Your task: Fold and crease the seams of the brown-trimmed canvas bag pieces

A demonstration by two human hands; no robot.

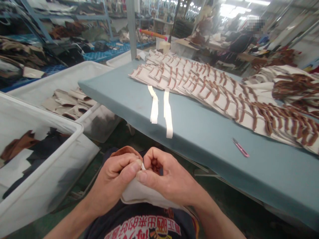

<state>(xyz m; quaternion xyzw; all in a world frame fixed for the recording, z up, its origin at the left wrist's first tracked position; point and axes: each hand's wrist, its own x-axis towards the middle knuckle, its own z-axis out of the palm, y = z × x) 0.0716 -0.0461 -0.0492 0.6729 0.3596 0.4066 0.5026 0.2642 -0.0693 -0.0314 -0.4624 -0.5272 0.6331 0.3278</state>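
Low in front of my body, over my lap, lies a beige fabric piece [139,192] with a brown edge [126,150]. Its upper edge is pinched by my left hand [116,172], which is closed. My right hand [168,177] meets it there, closed too, thumb and forefinger at the same edge. Between the fingertips shows a small white bit [143,166], perhaps a label; its shape is mostly hidden. Ahead on the blue-green table [119,89] lie two white strips, a left strip [154,109] and a right strip [168,116].
Overlapping rows of beige pieces with brown edges [199,83] cover the table's far side. Pink-handled thread snips [240,148] lie at the right. White bins hold fabric at my left, the nearer bin [77,146] close by. A person [240,43] sits far back.
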